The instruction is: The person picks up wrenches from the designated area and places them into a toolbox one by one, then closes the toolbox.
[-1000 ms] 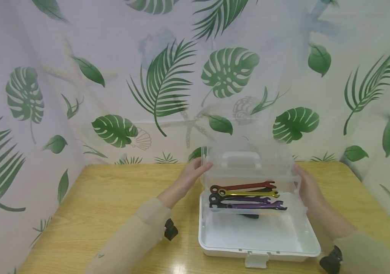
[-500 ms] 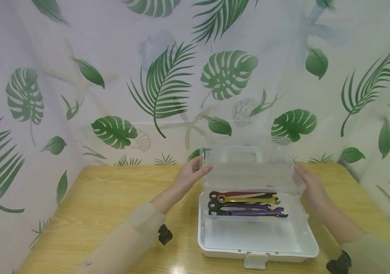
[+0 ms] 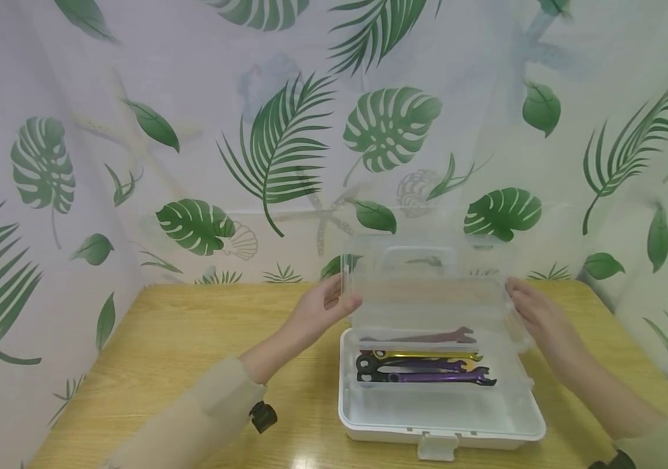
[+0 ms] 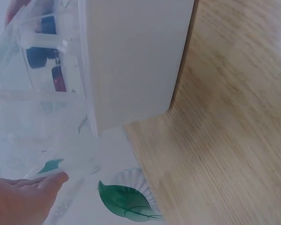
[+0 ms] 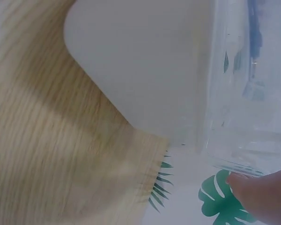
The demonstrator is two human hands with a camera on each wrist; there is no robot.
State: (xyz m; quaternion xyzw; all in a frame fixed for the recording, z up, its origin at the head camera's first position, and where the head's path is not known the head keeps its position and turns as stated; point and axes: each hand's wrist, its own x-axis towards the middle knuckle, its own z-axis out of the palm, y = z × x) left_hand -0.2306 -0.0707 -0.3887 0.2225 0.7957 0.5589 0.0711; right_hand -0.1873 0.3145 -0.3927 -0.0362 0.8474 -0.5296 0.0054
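A white toolbox point(image 3: 433, 435) with a clear hinged lid point(image 3: 422, 293) stands on the table, the lid partly raised and leaning forward. My left hand point(image 3: 318, 307) grips the lid's left edge, thumb toward the front. At its right edge my right hand point(image 3: 547, 322) holds the lid too. Inside, a clear tray carries several combination wrenches: a purple wrench point(image 3: 445, 377) in front, a gold wrench point(image 3: 428, 355) behind it, and a red wrench point(image 3: 422, 337) seen through the lid. In the right wrist view only the thumb point(image 5: 264, 194) shows, beside the lid.
A pale latch point(image 3: 438, 447) hangs from the box's front. The box sits on a wooden table point(image 3: 193, 352), right of its middle. Behind the table hangs a leaf-print cloth point(image 3: 287, 169), close to the lid.
Both hands have swung the lid forward and down from more upright. The wrench tray has sunk and shifted toward the box's front, and the lid now covers the red wrench.
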